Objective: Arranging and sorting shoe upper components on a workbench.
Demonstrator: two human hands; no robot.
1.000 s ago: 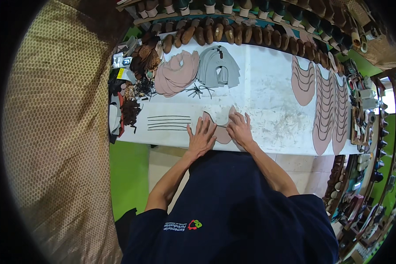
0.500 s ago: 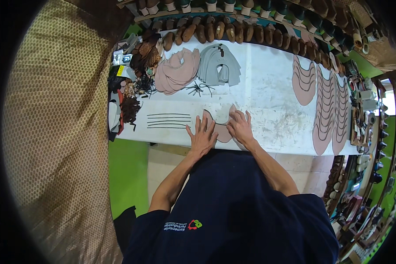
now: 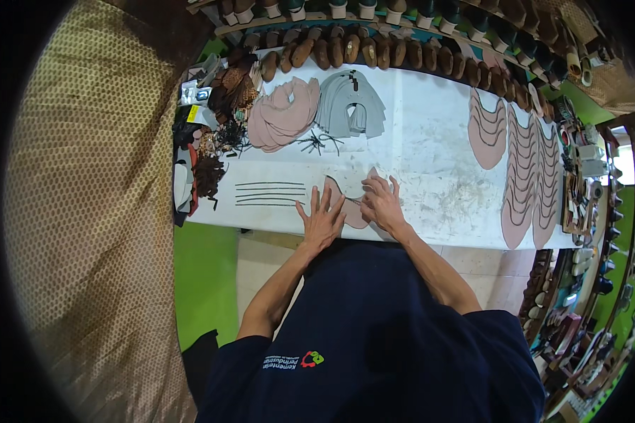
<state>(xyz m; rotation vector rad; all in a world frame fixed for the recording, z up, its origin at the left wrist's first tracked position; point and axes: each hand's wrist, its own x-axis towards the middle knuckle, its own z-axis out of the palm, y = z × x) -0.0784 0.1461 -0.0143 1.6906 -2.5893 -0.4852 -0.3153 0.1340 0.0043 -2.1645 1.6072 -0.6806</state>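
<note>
A pink U-shaped shoe-upper piece (image 3: 355,214) lies near the front edge of the white table, its curved inner edge facing away from me. A thin dark strip (image 3: 339,186) follows that inner edge. My left hand (image 3: 322,220) rests flat on the left side of the piece, fingers spread. Over the right side, my right hand (image 3: 383,206) has bent fingers drawn together at the strip, its fingertips partly hidden. Left of my left hand, several dark strips (image 3: 269,194) lie straight in parallel rows.
Stacked pink pieces (image 3: 282,116) and grey pieces (image 3: 339,106) lie at the back left. Overlapping pink pieces with dark edges (image 3: 521,176) line the right side. Brown shoe lasts (image 3: 353,49) stand along the back. Dark scraps (image 3: 208,176) and tools clutter the left end.
My right hand's fingers have shifted slightly left along the inner curve and drawn closer together. My left hand has moved very slightly left, still flat on the piece.
</note>
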